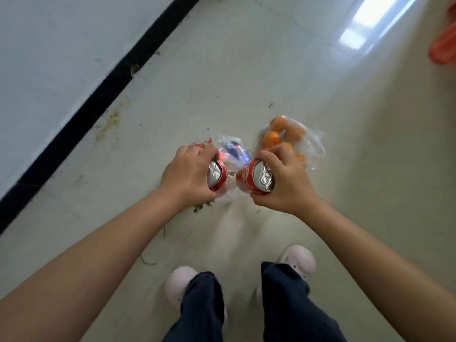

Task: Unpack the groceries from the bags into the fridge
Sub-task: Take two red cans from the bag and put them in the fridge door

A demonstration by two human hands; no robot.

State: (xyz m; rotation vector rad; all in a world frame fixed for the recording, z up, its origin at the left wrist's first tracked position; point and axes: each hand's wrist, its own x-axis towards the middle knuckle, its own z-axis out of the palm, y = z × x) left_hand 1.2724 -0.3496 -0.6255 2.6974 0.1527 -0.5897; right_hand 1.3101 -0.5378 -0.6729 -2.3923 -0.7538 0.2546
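Observation:
My left hand (187,172) grips a red soda can (216,176) with its silver top facing me. My right hand (283,178) grips a second red soda can (256,177) the same way. Both cans are held above the floor, close together. Below them on the floor lies a clear plastic bag (232,151) with a blue and red item inside. To its right lies another clear bag of oranges (283,134), partly hidden behind my right hand. No fridge is in view.
A pale tiled floor (222,70) runs ahead. A white wall with a black skirting strip (103,95) slants along the left. An orange-red object (444,45) shows at the right edge. My feet in light shoes (180,282) stand below.

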